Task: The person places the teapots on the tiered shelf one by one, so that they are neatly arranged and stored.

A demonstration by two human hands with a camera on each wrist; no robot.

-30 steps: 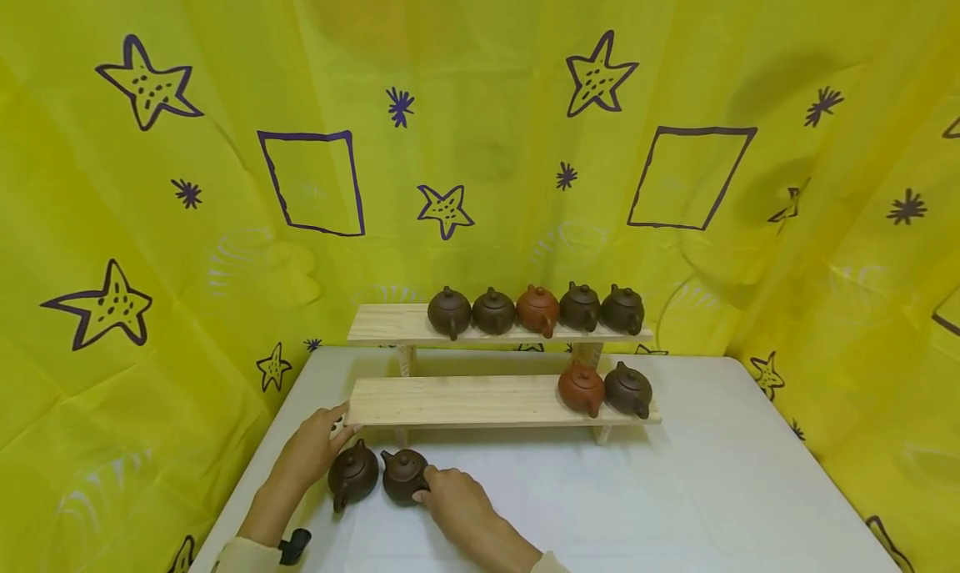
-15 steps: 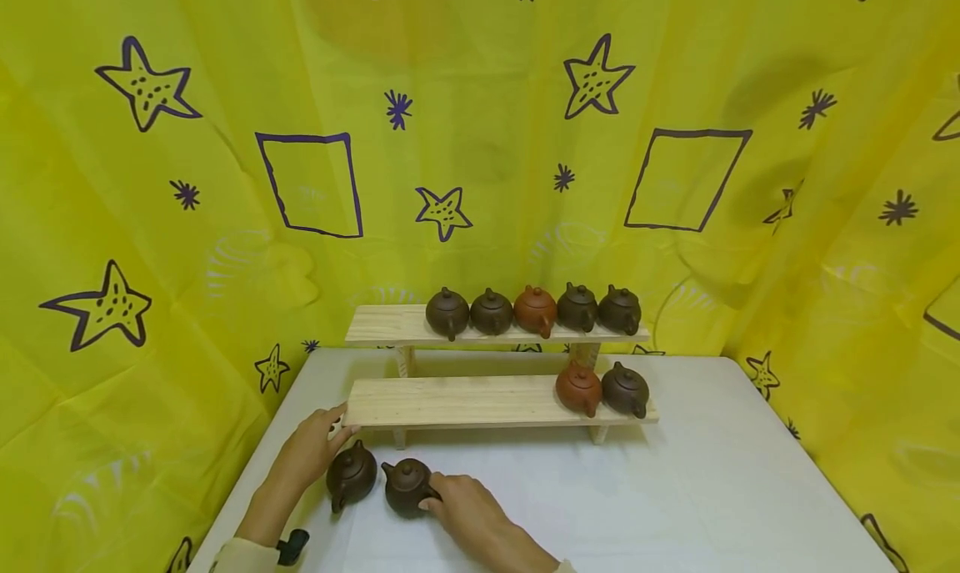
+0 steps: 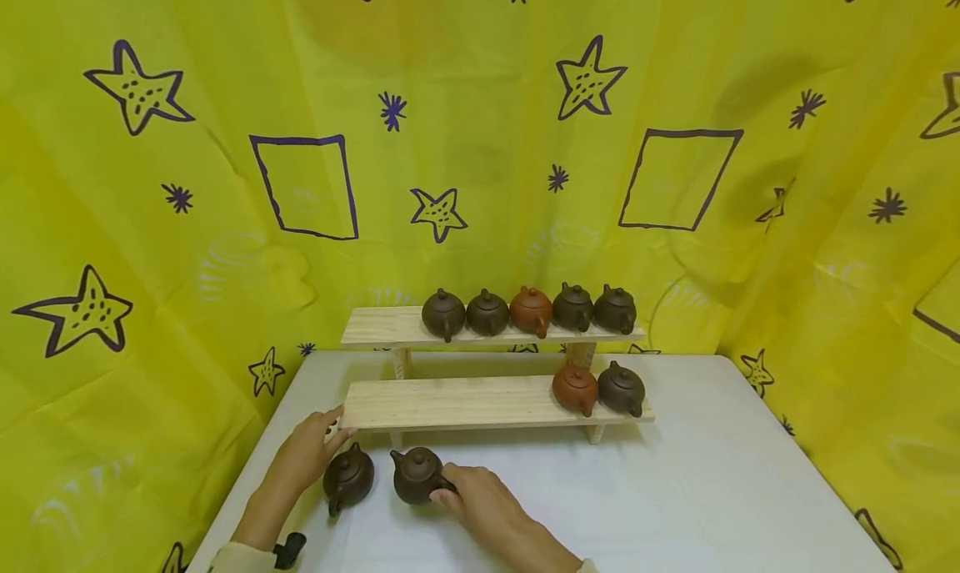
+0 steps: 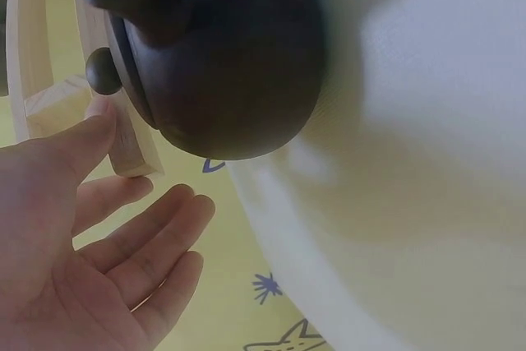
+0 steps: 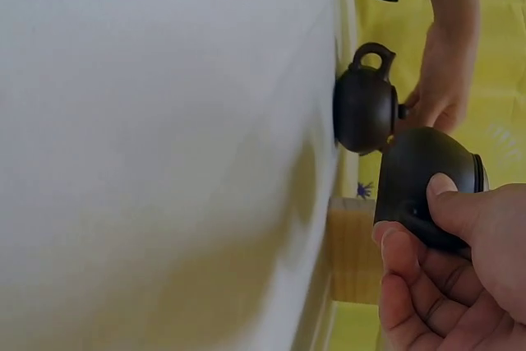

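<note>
My right hand (image 3: 491,510) pinches a dark brown teapot (image 3: 416,478) by its handle side, thumb against the body. In the right wrist view this teapot (image 5: 415,172) hangs clear of the white surface. My left hand (image 3: 298,456) touches the left end of the lower wooden shelf (image 3: 442,399). Its thumb and index finger meet the board's end in the left wrist view, while the other fingers (image 4: 160,265) extend loosely. Another dark teapot (image 3: 348,478) stands on the table between my hands, close by my left hand, its handle toward me.
The upper shelf (image 3: 381,326) bears several teapots, one of them reddish (image 3: 531,308). On the lower shelf's right end sit a reddish teapot (image 3: 575,387) and a dark one (image 3: 621,387). A yellow patterned curtain (image 3: 480,164) surrounds the white table (image 3: 712,490).
The right hand, with its teapot, came slightly toward me, then moved to the right and up, away from the standing teapot. The left hand stays at the shelf end.
</note>
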